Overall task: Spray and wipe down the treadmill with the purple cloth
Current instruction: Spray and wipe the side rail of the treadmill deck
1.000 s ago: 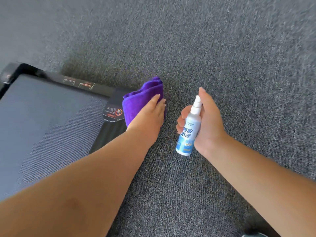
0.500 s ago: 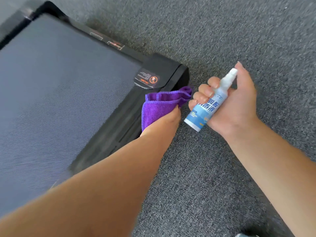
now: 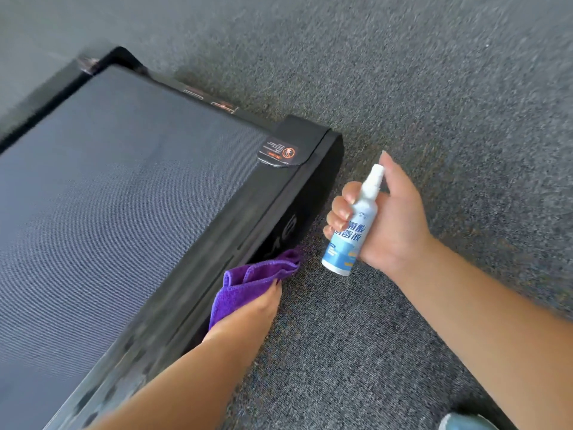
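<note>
The treadmill point(image 3: 297, 187) lies flat on the carpet, its grey belt point(image 3: 117, 206) filling the left of the view inside a black frame. The folded purple cloth point(image 3: 248, 283) is pressed against the outer side of the right rail, low near the floor. My left hand point(image 3: 248, 315) presses it there; its fingers are mostly hidden under the cloth. My right hand point(image 3: 387, 218) grips a small white and blue spray bottle point(image 3: 350, 225) upright above the carpet, right of the rail's corner, with the forefinger raised behind the nozzle.
Grey carpet point(image 3: 403, 88) surrounds the treadmill on the right and far side. A warning sticker point(image 3: 279, 152) sits on the rail's corner cap. A bluish shoe tip point(image 3: 462, 422) shows at the bottom right edge.
My left hand has slid the cloth back along the rail's side, away from the corner and towards me. The right hand with the bottle stays beside the corner.
</note>
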